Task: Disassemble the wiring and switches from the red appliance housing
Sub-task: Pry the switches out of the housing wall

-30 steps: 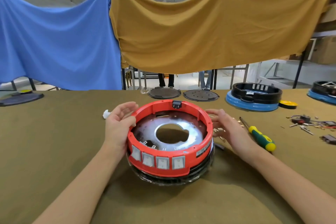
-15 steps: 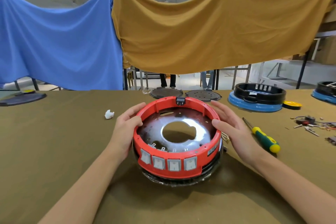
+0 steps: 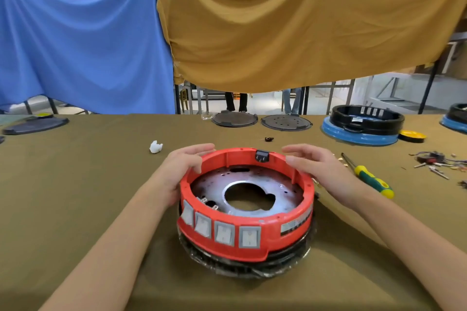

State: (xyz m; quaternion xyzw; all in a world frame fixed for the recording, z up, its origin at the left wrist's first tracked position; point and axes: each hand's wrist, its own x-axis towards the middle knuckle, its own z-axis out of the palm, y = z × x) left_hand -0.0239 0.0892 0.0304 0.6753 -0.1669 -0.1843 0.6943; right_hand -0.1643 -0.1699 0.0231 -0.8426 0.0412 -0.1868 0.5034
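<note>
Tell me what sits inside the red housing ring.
Inside the red housing lies a silvery metal plate with a large centre hole showing the table cloth. Small switch terminals poke up behind the front switches. Any wiring beneath the plate is hidden.

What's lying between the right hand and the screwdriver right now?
In the head view, a few small brass-coloured metal bits lie on the cloth between the right hand and the screwdriver; they are too small to identify.
</note>
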